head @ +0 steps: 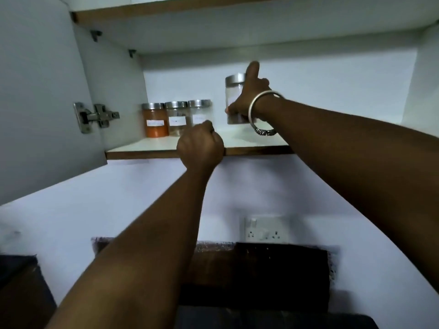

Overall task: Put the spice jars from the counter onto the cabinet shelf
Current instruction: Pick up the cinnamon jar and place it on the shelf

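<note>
The spice jar [232,97] in hand is a clear, straight-sided glass pot with a brushed steel lid and a pale label. It sits at about 1 o'clock from the middle of the view, inside the open cabinet, and it appears raised a little off the shelf [152,146] rather than standing on it. The right hand [249,98] wraps it from the side, fingers round the body and thumb pointing up past the lid; a metal bangle [254,112] hangs at the wrist.

I judge the jar to be stiff, smooth and breakable, and fairly light, since only a dark layer shows near its base. The glass may slip, so the body is the safer place to grip; the lid could come loose. It should be set down gently and upright.

At 11 o'clock three similar jars stand in a touching row on the shelf: an orange-filled jar [153,121], a middle jar [176,118] and a third jar [200,111]. The free space lies between this row and the held jar. The left hand [202,148] is curled into a fist at the shelf's front edge, just below the third jar, with nothing visible in it.

Further out, a door hinge [96,117] lies at 9 o'clock and a wall socket [263,230] at 5 o'clock.
</note>
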Demonstrator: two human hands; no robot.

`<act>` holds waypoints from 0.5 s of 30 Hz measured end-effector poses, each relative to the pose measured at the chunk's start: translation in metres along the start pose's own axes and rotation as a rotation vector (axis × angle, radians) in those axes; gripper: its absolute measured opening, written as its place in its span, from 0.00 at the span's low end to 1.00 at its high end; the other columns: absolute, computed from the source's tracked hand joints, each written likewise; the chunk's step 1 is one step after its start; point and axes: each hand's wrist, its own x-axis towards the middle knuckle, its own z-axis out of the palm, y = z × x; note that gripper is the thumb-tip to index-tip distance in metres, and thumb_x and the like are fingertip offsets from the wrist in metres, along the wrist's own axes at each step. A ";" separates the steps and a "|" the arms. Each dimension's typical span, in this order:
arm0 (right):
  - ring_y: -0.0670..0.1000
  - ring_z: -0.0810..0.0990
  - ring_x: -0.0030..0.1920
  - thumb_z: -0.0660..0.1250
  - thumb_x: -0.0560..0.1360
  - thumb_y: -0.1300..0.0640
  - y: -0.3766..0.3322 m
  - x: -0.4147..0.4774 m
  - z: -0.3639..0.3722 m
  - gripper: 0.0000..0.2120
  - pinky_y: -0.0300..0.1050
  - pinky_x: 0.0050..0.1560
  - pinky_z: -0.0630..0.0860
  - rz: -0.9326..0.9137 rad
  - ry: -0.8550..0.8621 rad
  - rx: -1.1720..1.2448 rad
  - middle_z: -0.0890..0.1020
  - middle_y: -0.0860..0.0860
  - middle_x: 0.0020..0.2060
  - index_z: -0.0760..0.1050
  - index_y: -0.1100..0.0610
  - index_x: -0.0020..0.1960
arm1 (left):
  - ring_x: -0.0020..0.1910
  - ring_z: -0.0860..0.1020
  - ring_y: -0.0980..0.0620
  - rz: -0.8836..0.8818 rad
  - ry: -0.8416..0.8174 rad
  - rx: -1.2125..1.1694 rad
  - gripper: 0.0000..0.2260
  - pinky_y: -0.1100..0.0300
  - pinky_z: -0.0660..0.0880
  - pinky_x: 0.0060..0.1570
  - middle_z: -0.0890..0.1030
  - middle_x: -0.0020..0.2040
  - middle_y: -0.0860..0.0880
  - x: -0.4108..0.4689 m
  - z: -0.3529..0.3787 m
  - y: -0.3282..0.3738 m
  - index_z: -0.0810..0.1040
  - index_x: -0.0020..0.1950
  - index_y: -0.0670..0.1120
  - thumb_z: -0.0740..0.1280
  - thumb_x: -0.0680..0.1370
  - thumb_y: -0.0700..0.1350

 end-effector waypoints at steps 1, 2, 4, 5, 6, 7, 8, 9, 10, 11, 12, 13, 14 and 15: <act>0.59 0.74 0.51 0.83 0.64 0.48 0.002 0.014 0.010 0.57 0.50 0.46 0.73 0.006 -0.007 -0.044 0.68 0.61 0.65 0.48 0.51 0.78 | 0.42 0.81 0.40 0.028 0.033 -0.005 0.08 0.57 0.66 0.37 0.84 0.41 0.45 -0.001 0.003 -0.001 0.83 0.46 0.46 0.63 0.76 0.43; 0.60 0.75 0.52 0.84 0.64 0.48 0.004 0.026 0.022 0.57 0.51 0.46 0.72 0.009 -0.024 -0.081 0.69 0.61 0.65 0.47 0.51 0.77 | 0.40 0.80 0.40 0.053 0.052 -0.009 0.08 0.56 0.68 0.35 0.83 0.40 0.45 -0.001 0.006 -0.004 0.83 0.46 0.46 0.64 0.75 0.43; 0.62 0.77 0.57 0.84 0.63 0.47 0.007 0.047 0.044 0.58 0.54 0.47 0.74 0.027 -0.056 -0.127 0.70 0.61 0.64 0.47 0.53 0.77 | 0.39 0.80 0.41 0.096 0.082 -0.034 0.08 0.54 0.74 0.35 0.84 0.40 0.46 -0.003 0.006 -0.008 0.83 0.46 0.46 0.64 0.74 0.43; 0.63 0.78 0.59 0.84 0.63 0.47 0.007 0.058 0.055 0.59 0.55 0.48 0.76 0.029 -0.068 -0.145 0.71 0.62 0.65 0.46 0.53 0.78 | 0.39 0.80 0.41 0.110 0.094 -0.052 0.09 0.53 0.76 0.36 0.84 0.40 0.46 -0.001 0.007 -0.010 0.84 0.46 0.46 0.64 0.74 0.43; 0.64 0.78 0.60 0.84 0.63 0.48 0.007 0.065 0.061 0.61 0.56 0.50 0.78 0.031 -0.082 -0.166 0.71 0.63 0.66 0.44 0.53 0.79 | 0.39 0.80 0.41 0.133 0.113 -0.072 0.09 0.52 0.77 0.36 0.84 0.40 0.46 -0.002 0.007 -0.008 0.84 0.46 0.46 0.64 0.74 0.43; 0.65 0.78 0.61 0.84 0.63 0.49 0.007 0.073 0.069 0.62 0.58 0.52 0.79 0.026 -0.106 -0.182 0.70 0.64 0.67 0.42 0.53 0.80 | 0.38 0.80 0.41 0.154 0.136 -0.085 0.10 0.52 0.77 0.36 0.84 0.40 0.46 -0.002 0.008 -0.009 0.84 0.46 0.46 0.63 0.74 0.43; 0.65 0.79 0.62 0.84 0.64 0.50 0.007 0.079 0.074 0.64 0.58 0.54 0.80 0.022 -0.127 -0.189 0.70 0.64 0.69 0.40 0.53 0.81 | 0.38 0.80 0.41 0.172 0.157 -0.100 0.10 0.54 0.76 0.35 0.84 0.39 0.45 -0.003 0.009 -0.008 0.84 0.46 0.45 0.63 0.73 0.43; 0.66 0.78 0.62 0.84 0.65 0.51 0.007 0.085 0.079 0.65 0.59 0.56 0.80 0.023 -0.146 -0.189 0.69 0.64 0.71 0.37 0.54 0.81 | 0.37 0.80 0.40 0.189 0.185 -0.112 0.10 0.56 0.73 0.34 0.84 0.38 0.45 -0.004 0.010 -0.008 0.85 0.46 0.45 0.63 0.72 0.43; 0.66 0.78 0.63 0.84 0.66 0.52 0.007 0.090 0.084 0.65 0.60 0.58 0.80 0.023 -0.163 -0.185 0.70 0.65 0.71 0.35 0.55 0.81 | 0.36 0.79 0.40 0.200 0.217 -0.119 0.10 0.58 0.69 0.34 0.83 0.37 0.45 -0.003 0.010 -0.010 0.85 0.45 0.45 0.64 0.71 0.42; 0.66 0.78 0.64 0.83 0.67 0.53 0.009 0.094 0.089 0.65 0.61 0.60 0.80 0.023 -0.170 -0.182 0.70 0.65 0.70 0.34 0.57 0.81 | 0.35 0.79 0.40 0.208 0.248 -0.126 0.10 0.59 0.66 0.34 0.83 0.36 0.46 -0.003 0.011 -0.010 0.86 0.45 0.46 0.64 0.71 0.42; 0.65 0.78 0.64 0.82 0.68 0.54 0.010 0.098 0.094 0.64 0.61 0.61 0.79 0.023 -0.169 -0.174 0.71 0.65 0.69 0.34 0.58 0.81 | 0.34 0.79 0.41 0.215 0.274 -0.132 0.10 0.59 0.64 0.34 0.83 0.35 0.46 -0.003 0.012 -0.011 0.86 0.45 0.46 0.65 0.70 0.41; 0.64 0.78 0.63 0.81 0.68 0.55 0.013 0.101 0.100 0.62 0.59 0.61 0.79 0.023 -0.158 -0.168 0.71 0.64 0.68 0.35 0.58 0.81 | 0.34 0.79 0.41 0.222 0.288 -0.139 0.10 0.59 0.63 0.34 0.82 0.34 0.46 -0.003 0.012 -0.010 0.86 0.45 0.46 0.65 0.69 0.41; 0.63 0.79 0.60 0.81 0.68 0.56 0.016 0.102 0.104 0.61 0.57 0.59 0.79 0.024 -0.140 -0.172 0.72 0.63 0.66 0.37 0.58 0.80 | 0.33 0.78 0.41 0.229 0.299 -0.143 0.11 0.59 0.62 0.34 0.82 0.34 0.46 -0.003 0.012 -0.009 0.86 0.44 0.46 0.66 0.68 0.40; 0.62 0.79 0.57 0.81 0.67 0.55 0.017 0.105 0.108 0.60 0.57 0.56 0.80 0.018 -0.131 -0.185 0.74 0.62 0.63 0.39 0.58 0.80 | 0.32 0.78 0.41 0.232 0.303 -0.142 0.10 0.59 0.62 0.34 0.81 0.33 0.46 -0.003 0.012 -0.010 0.86 0.44 0.46 0.66 0.68 0.40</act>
